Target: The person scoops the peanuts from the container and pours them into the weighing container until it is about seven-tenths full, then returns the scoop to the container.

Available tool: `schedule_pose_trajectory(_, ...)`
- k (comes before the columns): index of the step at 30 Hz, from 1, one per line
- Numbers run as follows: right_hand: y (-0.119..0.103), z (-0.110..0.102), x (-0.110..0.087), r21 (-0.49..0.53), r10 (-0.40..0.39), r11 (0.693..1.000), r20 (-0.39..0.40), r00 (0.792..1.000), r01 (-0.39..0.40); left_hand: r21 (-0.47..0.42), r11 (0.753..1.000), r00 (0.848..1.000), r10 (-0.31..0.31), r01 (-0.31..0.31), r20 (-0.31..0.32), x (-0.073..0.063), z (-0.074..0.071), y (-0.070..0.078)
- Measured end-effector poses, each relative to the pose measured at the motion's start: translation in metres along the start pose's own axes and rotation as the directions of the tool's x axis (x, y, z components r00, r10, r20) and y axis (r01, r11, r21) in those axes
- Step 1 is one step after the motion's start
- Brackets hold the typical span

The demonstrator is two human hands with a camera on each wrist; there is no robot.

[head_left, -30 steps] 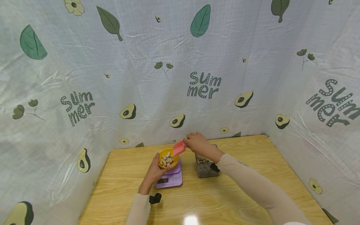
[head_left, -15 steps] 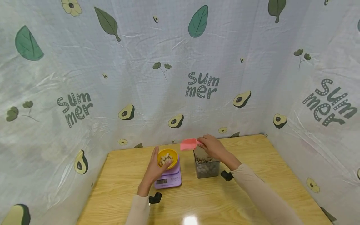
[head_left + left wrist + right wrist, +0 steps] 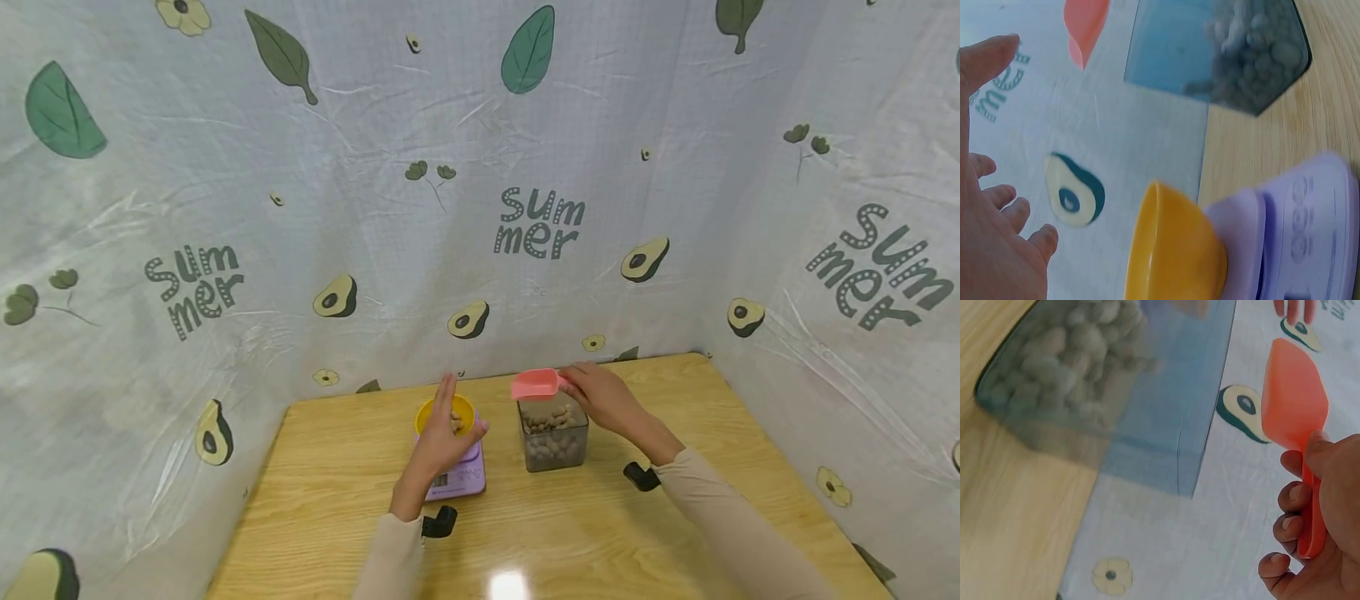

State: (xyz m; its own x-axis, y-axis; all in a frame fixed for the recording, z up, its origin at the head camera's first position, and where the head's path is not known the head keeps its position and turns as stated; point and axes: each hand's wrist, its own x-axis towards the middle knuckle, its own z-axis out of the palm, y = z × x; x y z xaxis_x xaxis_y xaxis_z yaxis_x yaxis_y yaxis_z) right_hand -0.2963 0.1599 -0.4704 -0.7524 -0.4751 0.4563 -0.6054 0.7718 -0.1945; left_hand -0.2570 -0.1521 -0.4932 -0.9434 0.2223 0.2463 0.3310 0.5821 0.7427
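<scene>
My right hand (image 3: 606, 402) grips a pink scoop (image 3: 536, 384) by its handle, fingers curled round it in the right wrist view. The scoop is held above the clear, grey-tinted bin (image 3: 1147, 456), and its bowl looks bare. Peanuts (image 3: 553, 418) fill the lower part of the bin. A yellow bowl (image 3: 1179, 250) stands on a purple kitchen scale (image 3: 467, 480), with some peanuts (image 3: 456, 423) in it. My left hand (image 3: 444, 442) hovers over the bowl with fingers extended, apart from it in the left wrist view. It hides much of the bowl and part of the scale's display.
The wooden table (image 3: 337, 483) carries the scale on the left and the bin to its right. A printed white sheet (image 3: 390, 250) hangs behind and at both sides. Black camera mounts (image 3: 440, 522) sit on both wrists.
My right hand has carried the scoop from over the yellow bowl rightward to above the bin. My left hand has left the bowl's side and moved right, in front of it.
</scene>
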Motion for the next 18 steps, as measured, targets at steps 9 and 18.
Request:
schedule_pose_trajectory(9,0.015,-0.018,-0.007,-0.132,-0.060,0.989,0.034,0.998,0.064,-0.044,0.999,0.997,0.018,-0.014,0.081,0.014,0.030,0.011)
schedule_pose_trajectory(18,0.022,-0.026,-0.005,-0.262,-0.173,0.946,0.093,0.981,0.191,-0.010,1.000,0.980,0.001,0.001,0.197,0.023,0.066,0.011)
